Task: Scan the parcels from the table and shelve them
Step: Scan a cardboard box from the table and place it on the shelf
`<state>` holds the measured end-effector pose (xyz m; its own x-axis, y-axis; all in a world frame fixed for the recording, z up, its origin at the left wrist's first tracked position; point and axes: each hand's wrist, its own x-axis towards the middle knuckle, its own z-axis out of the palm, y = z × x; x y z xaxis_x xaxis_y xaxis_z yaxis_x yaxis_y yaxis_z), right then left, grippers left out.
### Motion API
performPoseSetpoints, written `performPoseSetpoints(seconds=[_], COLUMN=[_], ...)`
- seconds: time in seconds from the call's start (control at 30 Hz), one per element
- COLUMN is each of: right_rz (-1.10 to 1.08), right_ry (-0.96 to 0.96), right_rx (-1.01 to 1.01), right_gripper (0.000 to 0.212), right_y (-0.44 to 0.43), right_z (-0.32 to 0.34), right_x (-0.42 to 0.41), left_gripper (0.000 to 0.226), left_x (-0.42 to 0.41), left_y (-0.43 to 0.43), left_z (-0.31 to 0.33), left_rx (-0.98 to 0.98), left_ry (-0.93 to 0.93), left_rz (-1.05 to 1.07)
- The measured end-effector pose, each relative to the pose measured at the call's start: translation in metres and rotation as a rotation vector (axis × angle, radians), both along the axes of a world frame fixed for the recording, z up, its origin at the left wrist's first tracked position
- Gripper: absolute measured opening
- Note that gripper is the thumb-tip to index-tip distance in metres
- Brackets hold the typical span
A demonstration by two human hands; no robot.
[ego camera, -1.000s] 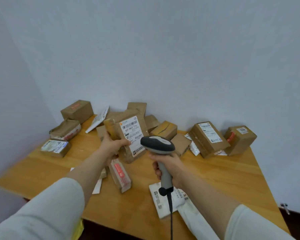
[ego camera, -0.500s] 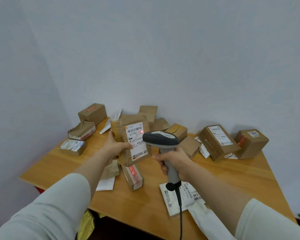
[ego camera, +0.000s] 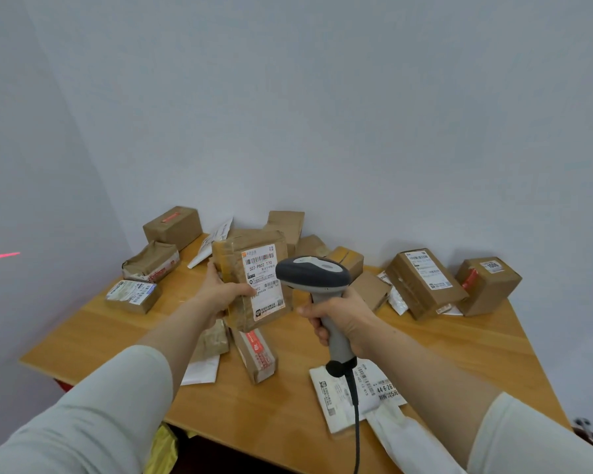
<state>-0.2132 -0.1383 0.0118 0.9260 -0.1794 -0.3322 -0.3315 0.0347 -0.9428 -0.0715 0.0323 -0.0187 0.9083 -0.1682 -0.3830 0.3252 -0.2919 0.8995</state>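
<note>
My left hand [ego camera: 225, 290] grips a brown taped parcel [ego camera: 252, 275] upright above the wooden table [ego camera: 459, 343], its white barcode label facing me. My right hand [ego camera: 343, 318] holds a grey handheld barcode scanner [ego camera: 314, 273] by the handle, its head just right of the parcel's label. The scanner's black cable hangs down past the table's front edge. A red scan line [ego camera: 5, 255] falls on the left wall, not on the label.
Several brown cardboard boxes stand along the back wall, among them one with a white label [ego camera: 425, 282] and one with red tape [ego camera: 488, 285]. A small parcel with a red label [ego camera: 256, 354] and white mailer bags [ego camera: 353, 391] lie near the front.
The red scan spot was on the parcel's label half a second ago; it now shows on the left wall. The view has shifted left, and both hands stay close together.
</note>
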Motion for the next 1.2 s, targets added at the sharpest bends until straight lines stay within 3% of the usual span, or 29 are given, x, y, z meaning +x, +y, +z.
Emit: performPoseSetpoints(seconds=[1.2], right_rz=[0.011], right_ry=[0.050], right_rx=[-0.048], right_gripper=[0.017], right_y=[0.048], right_z=[0.001], right_x=[0.028], left_gripper=[0.098], left_x=[0.033], left_y=[0.051], left_z=[-0.016], left_rx=[-0.006], left_ry=[0.056], left_rz=[0.016])
